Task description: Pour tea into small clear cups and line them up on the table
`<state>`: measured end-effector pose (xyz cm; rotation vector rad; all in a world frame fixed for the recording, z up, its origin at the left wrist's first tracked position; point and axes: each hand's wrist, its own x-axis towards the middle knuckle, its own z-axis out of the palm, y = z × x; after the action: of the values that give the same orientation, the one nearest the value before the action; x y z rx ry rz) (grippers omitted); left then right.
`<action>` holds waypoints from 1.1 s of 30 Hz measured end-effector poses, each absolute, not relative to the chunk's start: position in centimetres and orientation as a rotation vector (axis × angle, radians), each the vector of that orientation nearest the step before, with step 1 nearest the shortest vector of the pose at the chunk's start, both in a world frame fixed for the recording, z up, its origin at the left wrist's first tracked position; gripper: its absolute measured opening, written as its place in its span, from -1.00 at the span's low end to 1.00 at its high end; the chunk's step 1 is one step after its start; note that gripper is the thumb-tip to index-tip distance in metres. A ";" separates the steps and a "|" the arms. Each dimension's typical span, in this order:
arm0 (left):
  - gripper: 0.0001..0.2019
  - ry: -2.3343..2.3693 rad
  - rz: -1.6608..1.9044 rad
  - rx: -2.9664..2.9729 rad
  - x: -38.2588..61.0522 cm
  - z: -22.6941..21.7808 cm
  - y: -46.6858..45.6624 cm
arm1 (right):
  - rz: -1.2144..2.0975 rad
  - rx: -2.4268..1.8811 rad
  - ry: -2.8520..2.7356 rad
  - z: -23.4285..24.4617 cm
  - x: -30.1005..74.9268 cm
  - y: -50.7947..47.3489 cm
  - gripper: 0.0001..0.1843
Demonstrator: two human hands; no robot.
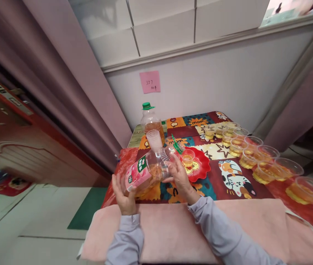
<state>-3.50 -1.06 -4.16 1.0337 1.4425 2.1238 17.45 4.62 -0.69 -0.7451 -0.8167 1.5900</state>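
Note:
A large clear plastic bottle [138, 173] with a pink and green label lies tilted between my hands, some amber liquid inside. My left hand [124, 197] cups its base at the lower left. Around the neck end, at the right, my right hand [180, 176] has its fingers closed. A green plastic handle [177, 145] shows just beyond that end. Close by, a clear cup with amber liquid [188, 157] stands on a red scalloped plate [204, 165]. Whether liquid is flowing from the bottle I cannot tell.
Behind the held bottle are a stack of clear cups [154, 140] and a second, green-capped bottle [150, 119]. Several cups of amber liquid [248, 156] line the table's right side. A pink cloth [170, 232] covers the front edge; a wall [200, 84] rises behind.

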 end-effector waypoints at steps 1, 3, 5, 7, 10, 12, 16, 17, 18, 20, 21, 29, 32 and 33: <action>0.22 1.540 2.120 1.218 -3.6 -4.0 -1.3 | 1.578 -0.739 -0.816 -0.8 17.3 4.6 0.04; 0.21 1.729 2.006 1.669 -3.5 -3.7 -1.6 | 1.561 -0.737 -0.814 -1.0 17.2 4.5 0.04; 0.09 1.817 1.874 1.930 -3.3 -3.4 -1.8 | 1.554 -0.738 -0.819 -1.0 17.2 4.3 0.04; 0.00 1.809 1.863 1.943 -3.0 -3.3 -1.7 | 1.555 -0.731 -0.843 -0.8 17.3 4.2 0.04; -0.01 1.812 1.905 1.927 -3.0 -3.6 -1.5 | 1.560 -0.727 -0.884 -0.6 17.4 4.1 0.08; 0.00 1.820 1.913 1.980 -3.3 -3.8 -1.5 | 1.549 -0.732 -0.903 -0.5 17.5 4.0 0.09; -0.03 1.833 1.942 1.982 -3.7 -4.0 -1.6 | 1.550 -0.684 -0.948 -0.2 17.4 4.1 0.12; -0.05 1.840 1.955 1.964 -3.7 -3.9 -1.6 | 1.562 -0.665 -0.958 -0.2 17.4 4.1 0.13; -0.06 1.842 1.967 1.944 -3.7 -3.9 -1.6 | 1.575 -0.648 -0.965 -0.1 17.4 4.1 0.13; -0.08 1.838 1.984 1.900 -3.6 -3.8 -1.7 | 1.594 -0.639 -0.975 -0.1 17.7 3.9 0.12; -0.08 1.835 1.989 1.875 -3.6 -3.8 -1.7 | 1.596 -0.652 -0.987 -0.2 17.9 3.7 0.11; -0.09 1.786 2.052 1.746 -3.4 -3.7 -1.6 | 1.284 -1.028 -1.445 0.0 24.7 3.7 -0.36; -0.09 1.764 2.044 1.774 -3.4 -3.7 -1.5 | 0.777 -1.197 -1.705 2.2 27.8 6.2 -0.66; -0.09 1.771 2.038 1.794 -3.4 -3.8 -1.5 | 0.616 -1.257 -1.782 3.0 28.6 7.2 -0.68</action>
<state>-3.43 -1.52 -3.80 1.7944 1.7708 2.0381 28.55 7.18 3.03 -1.2571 -1.7817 0.6156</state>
